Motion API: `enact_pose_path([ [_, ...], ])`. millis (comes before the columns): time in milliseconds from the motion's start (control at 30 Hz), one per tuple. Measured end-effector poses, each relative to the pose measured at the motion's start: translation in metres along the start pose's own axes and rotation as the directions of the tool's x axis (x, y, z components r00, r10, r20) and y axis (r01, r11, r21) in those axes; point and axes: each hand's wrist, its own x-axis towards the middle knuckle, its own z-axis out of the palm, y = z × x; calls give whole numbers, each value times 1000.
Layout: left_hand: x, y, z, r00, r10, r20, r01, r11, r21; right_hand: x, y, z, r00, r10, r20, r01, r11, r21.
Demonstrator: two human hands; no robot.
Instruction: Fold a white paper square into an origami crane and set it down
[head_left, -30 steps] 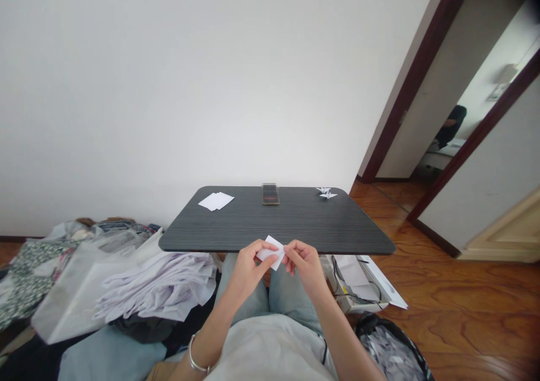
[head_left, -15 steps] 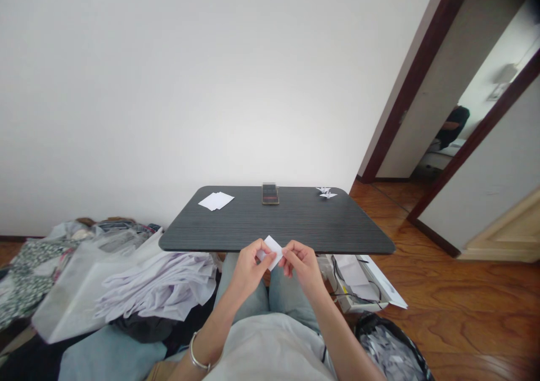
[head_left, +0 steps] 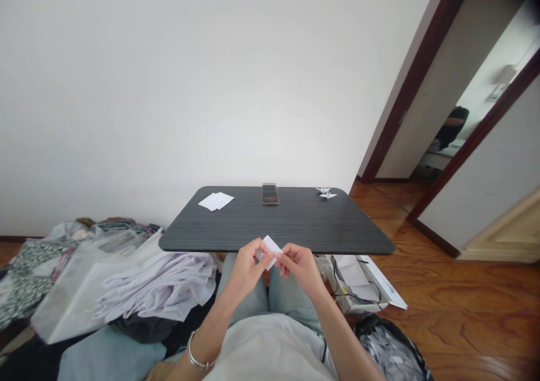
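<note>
My left fingers (head_left: 258, 257) and right fingers (head_left: 288, 255) both pinch a small folded paper (head_left: 270, 247), holding it above my lap at the near edge of the table (head_left: 295, 226). At its far side lie sheets (head_left: 216, 201), a phone (head_left: 270, 194) and a crane (head_left: 325, 193).
</note>
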Motion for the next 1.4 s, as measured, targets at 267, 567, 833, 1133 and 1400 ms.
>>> enact_pose_path([
  [267,0,1,1,1000,10,-3,-10,1000,-20,0,-2,-1,1000,5,-21,-5,999,38],
  [567,1,-3,-2,998,-20,64,28,992,-126,-2,-7,-8,997,19,76,-18,1000,-23],
  [833,0,2,-2,997,-23,79,36,986,-165,-4,-7,-4,999,20,31,-21,1000,9],
  [1133,-1,3,1,999,5,36,-1,995,-100,-4,-8,0,1000,12,-16,-11,996,87],
  [1400,0,2,2,1000,7,12,-6,998,-69,-4,-10,-1,1000,12,-6,-12,998,66],
])
